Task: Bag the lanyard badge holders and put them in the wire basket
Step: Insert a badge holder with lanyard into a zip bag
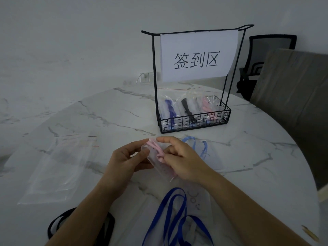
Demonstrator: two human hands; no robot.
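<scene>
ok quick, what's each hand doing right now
Left hand: grips the clear holder.
Right hand: pinches the pink lanyard on that holder.

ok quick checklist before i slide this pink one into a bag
1. Pink badge holder held: ok, left hand and right hand both pinch it.
2. Pink strap folded onto the holder: cannot tell, the right hand covers part.
3. Empty clear bags nearby: ok, flat on the table at the left.
4. Bag mouth open: not ok, no hand is on a bag.
5. Room in the wire basket: cannot tell, three bagged holders already stand in it.
</scene>
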